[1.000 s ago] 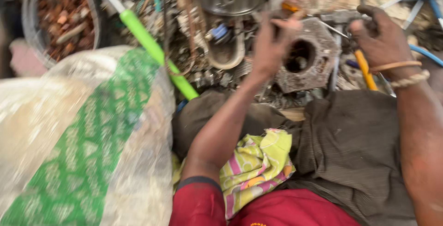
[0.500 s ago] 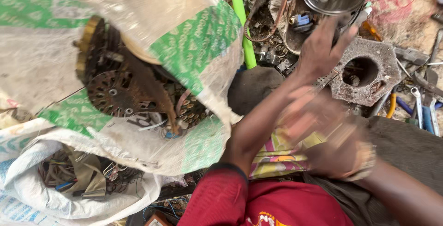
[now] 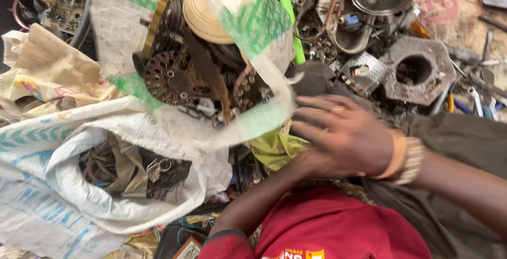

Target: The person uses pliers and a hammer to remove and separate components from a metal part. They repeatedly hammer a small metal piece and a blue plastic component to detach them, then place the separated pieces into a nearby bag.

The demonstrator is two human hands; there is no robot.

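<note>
Our right hand (image 3: 346,135) crosses in front of us with its fingers (image 3: 317,116) spread and released, grasping nothing, the fingertips pointing toward the torn mouth of the white and green sack (image 3: 253,31). That sack lies just to the left of the fingertips, its opening facing us and packed with rusty perforated metal discs (image 3: 169,79) and a tan round lid (image 3: 206,18). The nearest scrap sits a little left of and above the fingertips. Our left hand is hidden beneath the right; only the left forearm (image 3: 259,201) shows, running up from the red sleeve, so we cannot tell what its fingers do. The right hand is plainly the nearer one to the sack. A second white sack (image 3: 58,185) of wires lies at lower left, and a grey metal casting (image 3: 417,71) with a round hole sits beyond the wrist.
</note>
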